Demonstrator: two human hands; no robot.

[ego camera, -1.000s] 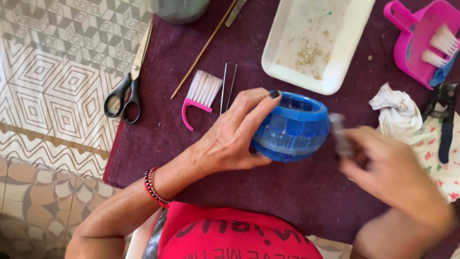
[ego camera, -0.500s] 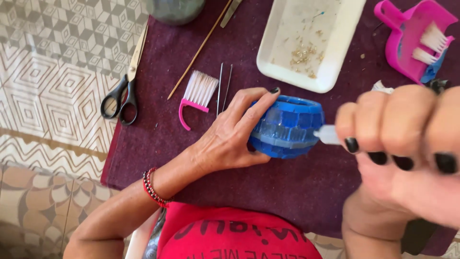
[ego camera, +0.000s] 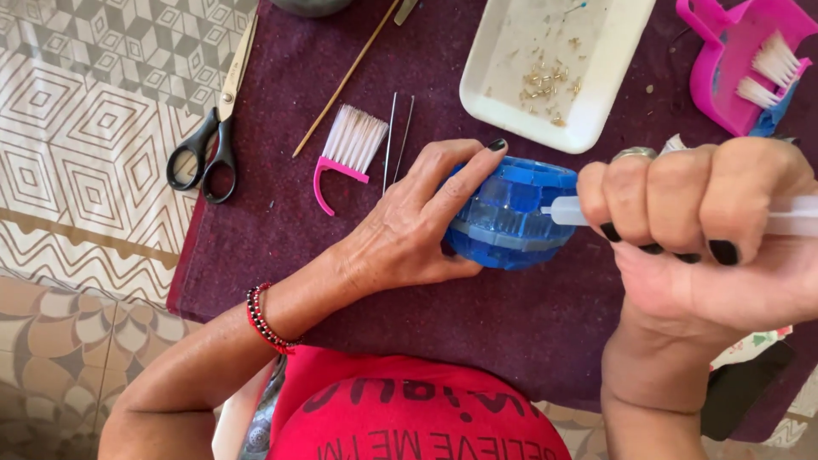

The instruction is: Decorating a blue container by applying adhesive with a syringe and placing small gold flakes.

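Note:
A round blue mosaic bowl (ego camera: 511,213) rests tilted on a dark purple cloth (ego camera: 477,324). My left hand (ego camera: 409,230) grips its left side, fingers curled over the rim. My right hand (ego camera: 707,230) is closed around a clear plastic syringe-like applicator (ego camera: 567,213), whose tip touches the bowl's right side. The applicator's rear end sticks out to the right of my fist.
A white tray (ego camera: 503,102) with small bits lies behind the bowl. A pink dustpan with brush (ego camera: 733,60) is at the far right. A small pink brush (ego camera: 345,149), two thin metal needles (ego camera: 396,136), a wooden stick (ego camera: 341,85) and black scissors (ego camera: 209,136) lie to the left.
My right hand has turned and lowered, bringing the applicator tip against the bowl's side. My left hand keeps its hold on the bowl.

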